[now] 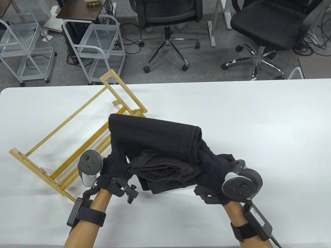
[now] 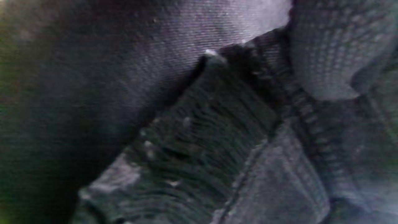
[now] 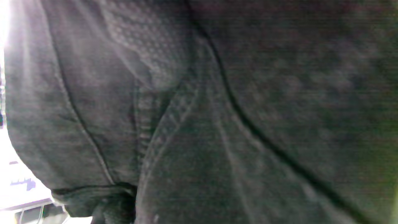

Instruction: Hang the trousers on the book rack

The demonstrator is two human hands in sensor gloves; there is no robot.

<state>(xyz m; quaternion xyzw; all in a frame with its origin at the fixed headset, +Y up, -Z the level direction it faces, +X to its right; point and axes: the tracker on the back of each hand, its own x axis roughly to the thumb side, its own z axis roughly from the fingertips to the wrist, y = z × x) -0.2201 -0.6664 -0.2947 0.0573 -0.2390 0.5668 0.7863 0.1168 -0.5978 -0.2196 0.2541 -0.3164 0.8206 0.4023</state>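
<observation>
Folded black trousers [image 1: 157, 144] are held above the white table [image 1: 258, 124] between both hands. My left hand [image 1: 115, 164] grips the left end of the bundle, and my right hand [image 1: 216, 165] grips the right end. The trousers' far left corner overlaps the near end of the wooden book rack [image 1: 75, 131], which stands at the table's left. Dark trouser cloth [image 2: 174, 62] fills the left wrist view, with a gloved finger [image 2: 326, 53] at top right. The right wrist view shows only close-up trouser cloth [image 3: 217, 130].
Two office chairs [image 1: 168, 15] and two white wire carts [image 1: 98, 44] stand on the floor beyond the table's far edge. The table's right half is bare white surface.
</observation>
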